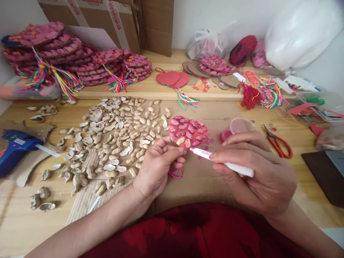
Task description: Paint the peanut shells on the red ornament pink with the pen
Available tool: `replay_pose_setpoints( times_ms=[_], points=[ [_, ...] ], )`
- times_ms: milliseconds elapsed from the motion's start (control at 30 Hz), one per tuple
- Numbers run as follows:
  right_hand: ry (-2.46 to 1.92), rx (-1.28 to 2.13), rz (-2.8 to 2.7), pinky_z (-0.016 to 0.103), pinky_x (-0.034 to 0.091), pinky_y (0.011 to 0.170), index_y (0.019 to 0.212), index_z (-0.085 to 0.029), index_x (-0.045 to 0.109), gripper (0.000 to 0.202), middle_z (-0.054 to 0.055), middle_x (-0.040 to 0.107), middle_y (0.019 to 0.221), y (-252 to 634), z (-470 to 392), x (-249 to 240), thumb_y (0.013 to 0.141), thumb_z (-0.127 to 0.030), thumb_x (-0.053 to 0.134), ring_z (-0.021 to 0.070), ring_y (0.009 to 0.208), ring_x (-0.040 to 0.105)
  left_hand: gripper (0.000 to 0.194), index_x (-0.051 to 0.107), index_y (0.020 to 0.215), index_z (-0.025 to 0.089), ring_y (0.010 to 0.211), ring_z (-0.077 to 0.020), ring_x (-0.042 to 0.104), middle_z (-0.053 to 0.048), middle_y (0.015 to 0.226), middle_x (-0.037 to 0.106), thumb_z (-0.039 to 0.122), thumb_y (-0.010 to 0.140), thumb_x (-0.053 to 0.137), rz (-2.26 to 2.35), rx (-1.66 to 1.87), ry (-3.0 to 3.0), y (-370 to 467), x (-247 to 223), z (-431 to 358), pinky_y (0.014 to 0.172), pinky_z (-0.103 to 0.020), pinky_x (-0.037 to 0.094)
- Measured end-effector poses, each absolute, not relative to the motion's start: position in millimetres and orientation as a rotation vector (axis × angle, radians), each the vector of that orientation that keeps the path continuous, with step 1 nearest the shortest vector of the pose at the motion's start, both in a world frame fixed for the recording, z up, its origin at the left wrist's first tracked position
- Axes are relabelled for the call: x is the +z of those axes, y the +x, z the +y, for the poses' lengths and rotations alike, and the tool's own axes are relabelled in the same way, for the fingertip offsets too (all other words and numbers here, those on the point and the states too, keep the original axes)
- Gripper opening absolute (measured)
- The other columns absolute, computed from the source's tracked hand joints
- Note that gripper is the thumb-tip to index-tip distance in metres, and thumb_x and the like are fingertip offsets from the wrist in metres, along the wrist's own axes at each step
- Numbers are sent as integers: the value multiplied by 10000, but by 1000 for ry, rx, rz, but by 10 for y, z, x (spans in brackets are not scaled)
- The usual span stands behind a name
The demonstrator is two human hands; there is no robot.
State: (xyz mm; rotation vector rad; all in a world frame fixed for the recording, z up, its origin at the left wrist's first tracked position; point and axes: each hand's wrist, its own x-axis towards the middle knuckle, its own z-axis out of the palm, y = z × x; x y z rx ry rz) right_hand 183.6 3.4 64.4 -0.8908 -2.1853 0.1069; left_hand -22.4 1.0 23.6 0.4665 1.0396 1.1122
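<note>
Between the thumb and fingers of my left hand point(161, 161) is a red disc covered with peanut shells point(192, 128), pinched by its lower edge. Most of its shells are pink; a couple near the bottom still show tan. My right hand point(255, 172) is closed around a white paint marker point(228, 163), its pink tip at the lower shells of the disc. A loop of pink cord point(176, 173) hangs below my left fingers. Just behind my right hand stands a clear cup with pink contents point(236, 127), partly hidden by the fingers.
Loose peanuts and shells point(120, 125) spread over the left and middle of the table. A blue glue gun point(18, 147) lies far left. Orange-handled pliers point(278, 141) lie right. Stacks of pink shell-covered discs point(88, 61), red discs point(172, 79) and tassels point(268, 93) sit on the back ledge.
</note>
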Motion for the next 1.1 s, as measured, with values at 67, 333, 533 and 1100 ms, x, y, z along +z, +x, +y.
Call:
replay_pose_setpoints(
  times_ms=[67,333,533,1100],
  points=[
    [-893,108,-2180,370,527,851,1019,-202,684,242,14,749,862,1846,41,623,797,-136,751,196,906,644,313,621,1004,151,512,-58,574,-9,743,707,154,750,804,1046,1108,465,-226,241,13,469,-132,459],
    [-921,158,-2138,385,536,828,1029,-247,688,265,4,752,869,1848,50,607,800,-125,739,207,886,661,296,635,996,145,515,-55,581,-11,746,713,149,756,808,1035,1090,469,-225,245,4,467,-123,462],
    [-942,216,-2087,398,522,812,1018,-257,689,243,-6,740,844,1850,69,579,814,-127,714,204,866,641,283,662,941,136,510,-55,589,-21,748,727,188,732,846,1043,1088,478,-224,232,11,469,-126,477],
    [-946,230,-2080,387,530,803,1000,-253,691,237,-14,730,829,1869,81,577,805,-121,720,199,867,647,196,688,823,128,463,-51,581,18,664,664,177,724,850,1019,1045,405,-238,241,34,433,-130,473]
  ],
)
